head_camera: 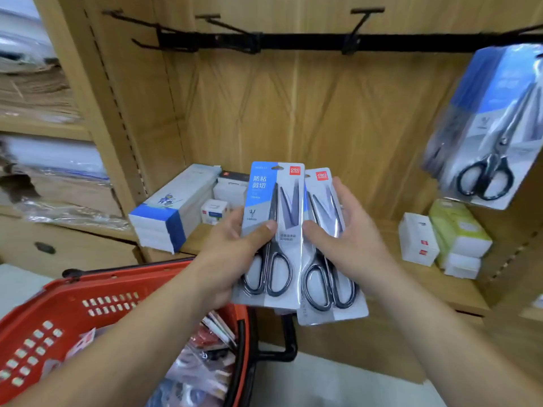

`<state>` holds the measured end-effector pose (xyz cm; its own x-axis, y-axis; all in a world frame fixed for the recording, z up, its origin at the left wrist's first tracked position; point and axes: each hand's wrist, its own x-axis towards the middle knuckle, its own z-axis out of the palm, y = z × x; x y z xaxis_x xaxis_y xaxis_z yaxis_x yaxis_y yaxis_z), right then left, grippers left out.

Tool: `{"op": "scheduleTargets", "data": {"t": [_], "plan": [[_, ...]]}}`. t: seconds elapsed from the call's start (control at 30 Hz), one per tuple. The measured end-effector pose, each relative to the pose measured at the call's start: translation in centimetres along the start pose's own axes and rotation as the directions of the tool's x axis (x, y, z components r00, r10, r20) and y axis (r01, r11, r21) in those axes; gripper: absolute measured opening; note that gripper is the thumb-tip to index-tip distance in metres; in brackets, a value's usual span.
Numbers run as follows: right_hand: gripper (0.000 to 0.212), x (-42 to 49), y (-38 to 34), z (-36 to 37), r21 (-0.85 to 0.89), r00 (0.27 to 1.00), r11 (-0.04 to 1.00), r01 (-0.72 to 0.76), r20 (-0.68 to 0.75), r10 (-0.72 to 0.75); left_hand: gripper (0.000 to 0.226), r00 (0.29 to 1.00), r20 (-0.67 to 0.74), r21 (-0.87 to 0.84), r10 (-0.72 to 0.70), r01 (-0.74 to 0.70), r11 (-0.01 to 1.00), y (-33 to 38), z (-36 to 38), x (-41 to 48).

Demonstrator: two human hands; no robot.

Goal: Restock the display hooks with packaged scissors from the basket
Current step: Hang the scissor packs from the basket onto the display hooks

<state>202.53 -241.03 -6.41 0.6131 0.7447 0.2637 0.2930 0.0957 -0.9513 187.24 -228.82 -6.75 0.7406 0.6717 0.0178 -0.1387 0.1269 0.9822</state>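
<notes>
In front of the shelf I hold two scissors packs side by side. My left hand [232, 254] grips the left pack [276, 201], thumb across its front. The right pack [323, 254] sits slightly behind and lower, and my right hand [349, 239] holds it with the thumb on its front. Both cards are blue and grey with black-handled scissors. A black rail [382, 42] with several bare hooks [229, 27] runs across the wooden back panel above. More scissors packs [487, 127] hang at the far right. The red basket [88, 301] below left holds more packaged goods.
White and blue boxes [173, 210] are stacked on the wooden shelf [440, 283] at left, with small white boxes behind. White and green boxes [446, 239] stand at right. Shelves with paper stacks [38, 92] fill the far left. The basket's black handle [282, 348] hangs off its right rim.
</notes>
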Motion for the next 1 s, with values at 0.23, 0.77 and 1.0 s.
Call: {"op": "scheduleTargets", "data": {"t": [0.23,0.77,1.0], "plan": [[0.041,0.0,-0.4,-5.6,-0.055,0.97,0.997,0.05,-0.235,-0.061,0.034,0.991,0.014,0.111,0.136,-0.136,0.984,1.1,5.9,2.6],[0.089,3.0,-7.9,-21.8,-0.259,0.794,0.935,0.242,-0.501,-0.344,0.027,0.948,0.171,0.167,0.27,-0.298,0.94,7.3,18.0,6.4],[0.09,5.6,-6.3,-24.4,-0.313,0.767,0.919,0.241,-0.519,-0.378,0.031,0.93,0.219,0.14,0.295,-0.329,0.934,7.7,22.4,7.5]]}}
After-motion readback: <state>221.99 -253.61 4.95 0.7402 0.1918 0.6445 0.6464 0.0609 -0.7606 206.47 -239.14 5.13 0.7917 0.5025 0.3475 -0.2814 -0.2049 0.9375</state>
